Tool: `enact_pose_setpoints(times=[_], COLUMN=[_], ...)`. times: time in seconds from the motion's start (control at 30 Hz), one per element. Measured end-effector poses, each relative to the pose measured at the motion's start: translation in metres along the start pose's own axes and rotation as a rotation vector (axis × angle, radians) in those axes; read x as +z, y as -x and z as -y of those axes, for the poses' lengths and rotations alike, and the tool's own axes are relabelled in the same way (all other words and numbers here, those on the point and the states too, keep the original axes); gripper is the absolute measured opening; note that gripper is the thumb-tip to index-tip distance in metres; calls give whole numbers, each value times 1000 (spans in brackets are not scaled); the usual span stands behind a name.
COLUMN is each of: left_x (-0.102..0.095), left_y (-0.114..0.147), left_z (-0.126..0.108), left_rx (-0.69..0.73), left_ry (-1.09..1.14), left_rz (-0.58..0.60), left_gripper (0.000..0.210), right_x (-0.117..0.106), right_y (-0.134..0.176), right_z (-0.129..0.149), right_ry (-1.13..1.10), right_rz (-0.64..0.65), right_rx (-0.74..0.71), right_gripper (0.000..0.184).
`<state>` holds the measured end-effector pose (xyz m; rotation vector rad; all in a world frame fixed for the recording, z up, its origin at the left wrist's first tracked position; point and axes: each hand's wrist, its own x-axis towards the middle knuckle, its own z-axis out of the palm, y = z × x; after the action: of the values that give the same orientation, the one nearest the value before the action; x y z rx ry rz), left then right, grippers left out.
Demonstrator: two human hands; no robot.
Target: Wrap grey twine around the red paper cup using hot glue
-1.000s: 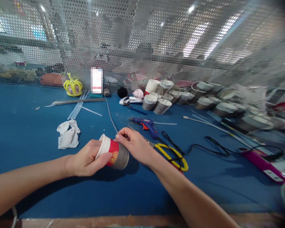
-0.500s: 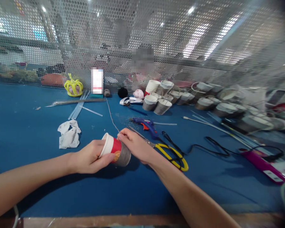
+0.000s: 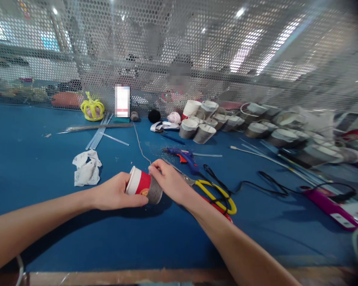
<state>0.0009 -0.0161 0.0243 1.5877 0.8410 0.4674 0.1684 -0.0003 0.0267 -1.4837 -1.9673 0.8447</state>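
A red and white paper cup (image 3: 143, 183) lies tilted on its side in my left hand (image 3: 115, 191), its lower part wrapped in grey yarn. The left thumb runs along the cup's near side and the fingers go in at or behind its rim, partly hidden. My right hand (image 3: 169, 182) is closed at the wrapped end, thumb and forefinger pinching a strand of grey yarn (image 3: 140, 146). That strand runs back over the table to a small grey yarn ball (image 3: 134, 116). Beside the right wrist lie scissors with yellow handles (image 3: 210, 191), partly covered by the forearm.
A blue glue gun (image 3: 185, 156) lies beyond the right hand, its black cord trailing right to a magenta power strip (image 3: 331, 206). Several grey-wrapped cups (image 3: 205, 134) stand at the back right. White lace (image 3: 88, 171) lies left, with glue sticks (image 3: 97, 135) and a yellow crown (image 3: 92, 109) behind.
The cup has turned a little in my left hand, its printed logo now lower and partly covered by the thumb. My right hand has shifted only slightly, still pinching the yarn.
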Motion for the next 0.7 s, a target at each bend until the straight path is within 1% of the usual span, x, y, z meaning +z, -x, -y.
enact_pose_setpoints(times=[0.07, 0.13, 0.2, 0.3, 0.37, 0.53, 0.7], left_x=[0, 1, 3, 5, 6, 5, 5], left_y=[-2, -3, -4, -4, -3, -3, -3], left_z=[1, 2, 3, 2, 2, 5, 7], left_rx=[-70, -119, -126, -62, -37, 26, 28], left_ry=[171, 319, 367, 267, 188, 64, 9], left_rz=[-30, -62, -83, -134, -154, -143, -141], left_gripper=[21, 24, 23, 14, 13, 15, 17], right_x=[3, 6, 9, 10, 9, 4, 1], right_y=[3, 6, 9, 9, 9, 8, 7], right_z=[1, 2, 2, 2, 3, 6, 8], right_ry=[77, 125, 168, 214, 226, 159, 99], right_rz=[-50, -79, -103, -144, -163, -171, -157], right_rx=[-85, -132, -169, -220, -247, -318, -304], right_gripper=[12, 12, 11, 11, 11, 10, 10])
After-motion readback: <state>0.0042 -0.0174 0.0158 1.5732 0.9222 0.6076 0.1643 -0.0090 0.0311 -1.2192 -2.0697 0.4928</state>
